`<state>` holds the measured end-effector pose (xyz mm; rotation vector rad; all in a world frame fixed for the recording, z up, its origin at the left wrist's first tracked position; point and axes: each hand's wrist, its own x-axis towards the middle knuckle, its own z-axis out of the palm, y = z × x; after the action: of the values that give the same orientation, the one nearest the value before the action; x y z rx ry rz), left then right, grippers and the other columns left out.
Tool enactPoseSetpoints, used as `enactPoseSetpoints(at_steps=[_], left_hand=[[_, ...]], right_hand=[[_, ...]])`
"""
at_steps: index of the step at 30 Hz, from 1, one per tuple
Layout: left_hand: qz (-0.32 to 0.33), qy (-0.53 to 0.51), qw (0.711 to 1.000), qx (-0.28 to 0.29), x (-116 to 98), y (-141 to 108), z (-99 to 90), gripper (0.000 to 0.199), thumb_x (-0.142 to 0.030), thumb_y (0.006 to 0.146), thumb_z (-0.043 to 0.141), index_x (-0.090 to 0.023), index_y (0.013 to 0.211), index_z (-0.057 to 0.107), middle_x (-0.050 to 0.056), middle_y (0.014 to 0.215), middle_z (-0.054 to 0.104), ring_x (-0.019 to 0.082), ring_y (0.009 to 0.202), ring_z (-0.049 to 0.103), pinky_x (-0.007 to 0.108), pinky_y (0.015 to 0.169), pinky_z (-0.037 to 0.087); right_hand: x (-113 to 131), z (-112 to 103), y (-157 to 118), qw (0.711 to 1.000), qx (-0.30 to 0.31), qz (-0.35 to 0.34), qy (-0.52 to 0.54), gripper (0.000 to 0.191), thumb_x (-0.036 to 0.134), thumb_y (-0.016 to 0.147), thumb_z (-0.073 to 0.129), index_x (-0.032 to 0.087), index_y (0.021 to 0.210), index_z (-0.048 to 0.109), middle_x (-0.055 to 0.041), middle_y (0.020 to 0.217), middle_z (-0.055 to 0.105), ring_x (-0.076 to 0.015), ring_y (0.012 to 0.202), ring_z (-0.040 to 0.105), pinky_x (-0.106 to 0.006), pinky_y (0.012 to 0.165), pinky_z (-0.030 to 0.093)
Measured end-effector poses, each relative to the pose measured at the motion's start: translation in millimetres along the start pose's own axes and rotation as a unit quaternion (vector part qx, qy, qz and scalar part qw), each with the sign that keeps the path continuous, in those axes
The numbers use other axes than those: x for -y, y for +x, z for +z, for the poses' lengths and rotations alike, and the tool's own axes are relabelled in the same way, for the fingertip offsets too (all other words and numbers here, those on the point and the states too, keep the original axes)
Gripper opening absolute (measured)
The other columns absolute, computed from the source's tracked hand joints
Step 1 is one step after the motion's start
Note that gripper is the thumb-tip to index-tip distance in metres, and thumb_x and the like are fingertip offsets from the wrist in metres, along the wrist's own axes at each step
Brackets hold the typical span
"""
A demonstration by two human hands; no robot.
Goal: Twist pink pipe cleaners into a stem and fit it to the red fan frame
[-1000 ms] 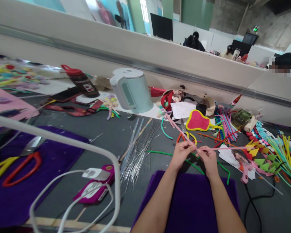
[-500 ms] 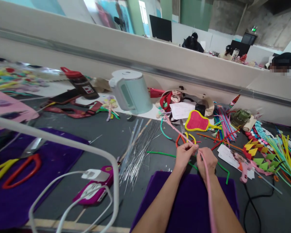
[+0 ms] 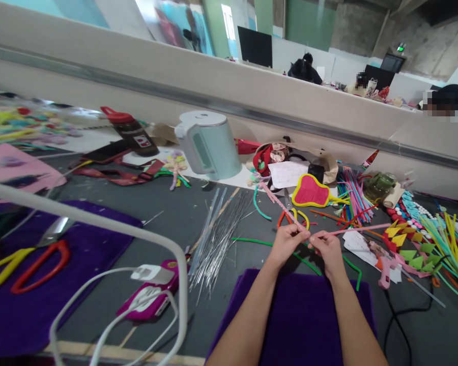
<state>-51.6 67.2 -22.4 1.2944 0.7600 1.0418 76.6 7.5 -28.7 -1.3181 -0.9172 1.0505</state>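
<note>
My left hand [image 3: 287, 245] pinches a pink pipe cleaner [image 3: 280, 203], whose twisted part runs up and left from the fingers. Close beside it, my right hand [image 3: 328, 248] grips the same pink strand, and a straight length of it sticks out to the right over the desk. Both hands are above the upper edge of a purple cloth [image 3: 309, 315]. A green pipe cleaner [image 3: 252, 240] passes behind them. Just beyond the fingers lie orange and yellow scissor handles [image 3: 305, 216].
A pale kettle [image 3: 216, 145] and red-lidded bottle [image 3: 135, 134] stand behind. Silver wires [image 3: 217, 244] lie left of my hands; a pink glue gun [image 3: 385, 272] lies right. A white cable [image 3: 181, 284] loops at front left. People sit beyond the partition [image 3: 213, 86].
The free pink length has swung from hanging down over my right forearm to pointing right across the desk. My right hand has turned, and its fingers now point towards my left.
</note>
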Motion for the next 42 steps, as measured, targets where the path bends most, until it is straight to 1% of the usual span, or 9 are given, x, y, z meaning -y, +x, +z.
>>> enactPoseSetpoints(at_steps=[5, 10, 15, 18, 22, 28, 34, 39, 42], left_hand=[[-0.005, -0.018, 0.998, 0.052, -6.1, -2.8, -3.8, 0.025, -0.034, 0.066, 0.073, -0.012, 0.058, 0.066, 0.0, 0.056, 0.06, 0.011, 0.055, 0.051, 0.021, 0.055, 0.039], [-0.023, -0.039, 0.999, -0.031, 2.3, -1.3, 7.3, 0.024, -0.034, 0.064, 0.075, -0.013, 0.059, 0.065, 0.0, 0.052, 0.06, 0.01, 0.05, 0.051, 0.021, 0.053, 0.039], [-0.037, -0.068, 0.992, -0.099, 14.8, -1.2, 20.1, 0.027, -0.036, 0.062, 0.076, -0.014, 0.056, 0.062, -0.003, 0.051, 0.056, 0.008, 0.046, 0.047, 0.02, 0.048, 0.037], [-0.039, -0.077, 0.99, -0.11, 16.5, -1.7, 20.2, 0.027, -0.036, 0.061, 0.077, -0.014, 0.057, 0.062, -0.002, 0.052, 0.057, 0.008, 0.047, 0.047, 0.02, 0.049, 0.039], [-0.029, -0.06, 0.993, -0.092, 13.5, -1.2, 14.3, 0.026, -0.036, 0.063, 0.076, -0.013, 0.058, 0.064, -0.001, 0.053, 0.059, 0.009, 0.05, 0.049, 0.02, 0.051, 0.04], [-0.009, -0.041, 0.998, -0.038, 6.9, 0.2, 4.1, 0.026, -0.037, 0.066, 0.074, -0.013, 0.06, 0.065, 0.0, 0.055, 0.06, 0.01, 0.051, 0.051, 0.022, 0.052, 0.041], [-0.004, -0.038, 0.999, 0.027, 0.5, -1.1, -3.1, 0.026, -0.035, 0.067, 0.073, -0.012, 0.059, 0.065, 0.001, 0.054, 0.06, 0.011, 0.053, 0.052, 0.021, 0.054, 0.041], [-0.025, -0.051, 0.998, -0.021, 4.9, -0.4, 4.9, 0.025, -0.035, 0.065, 0.075, -0.013, 0.06, 0.065, 0.0, 0.053, 0.06, 0.01, 0.05, 0.052, 0.021, 0.053, 0.041], [-0.027, -0.052, 0.996, -0.071, 10.2, -0.1, 12.9, 0.025, -0.036, 0.062, 0.076, -0.014, 0.06, 0.064, -0.002, 0.053, 0.059, 0.008, 0.047, 0.049, 0.02, 0.05, 0.04]], right_hand=[[1.3, -2.8, -1.2, 0.988, 0.079, 0.089, 0.094, 0.019, 0.033, 0.066, 0.07, 0.016, 0.07, 0.061, 0.0026, 0.05, 0.059, -0.0051, 0.036, 0.035, -0.018, 0.037, 0.018], [0.6, 5.9, -5.8, 0.992, -0.039, -0.11, -0.039, 0.014, 0.031, 0.077, 0.061, 0.018, 0.072, 0.06, 0.0006, 0.061, 0.06, -0.011, 0.052, 0.05, -0.022, 0.05, 0.038], [-5.4, 11.1, -11.4, 0.884, -0.147, -0.298, -0.328, 0.02, 0.024, 0.087, 0.049, 0.018, 0.071, 0.06, -0.0028, 0.067, 0.06, -0.0151, 0.065, 0.055, -0.026, 0.063, 0.041], [-8.5, 12.5, -13.1, 0.842, -0.152, -0.345, -0.385, 0.022, 0.021, 0.089, 0.046, 0.018, 0.071, 0.06, -0.0038, 0.066, 0.06, -0.0156, 0.067, 0.056, -0.026, 0.065, 0.041], [-7.8, 14.2, -12.6, 0.885, -0.146, -0.299, -0.326, 0.019, 0.024, 0.088, 0.049, 0.019, 0.074, 0.062, -0.004, 0.07, 0.063, -0.0156, 0.068, 0.058, -0.026, 0.065, 0.043], [0.0, 11.8, -7.1, 0.991, -0.068, -0.094, -0.069, 0.014, 0.031, 0.076, 0.062, 0.018, 0.071, 0.063, -0.0017, 0.065, 0.065, -0.0131, 0.055, 0.055, -0.023, 0.052, 0.041], [3.8, 5.2, -4.1, 0.984, 0.067, 0.089, 0.138, 0.016, 0.03, 0.065, 0.07, 0.017, 0.068, 0.061, 0.0013, 0.054, 0.062, -0.0054, 0.038, 0.035, -0.018, 0.037, 0.017], [1.3, 10.6, -7.6, 0.998, -0.04, -0.057, 0.011, 0.015, 0.031, 0.073, 0.064, 0.017, 0.069, 0.059, 0.0016, 0.056, 0.06, -0.0088, 0.044, 0.044, -0.021, 0.043, 0.032], [-2.4, 12.8, -10.6, 0.953, -0.133, -0.201, -0.182, 0.015, 0.029, 0.081, 0.056, 0.018, 0.071, 0.06, -0.0005, 0.063, 0.06, -0.0133, 0.057, 0.053, -0.024, 0.055, 0.042]])
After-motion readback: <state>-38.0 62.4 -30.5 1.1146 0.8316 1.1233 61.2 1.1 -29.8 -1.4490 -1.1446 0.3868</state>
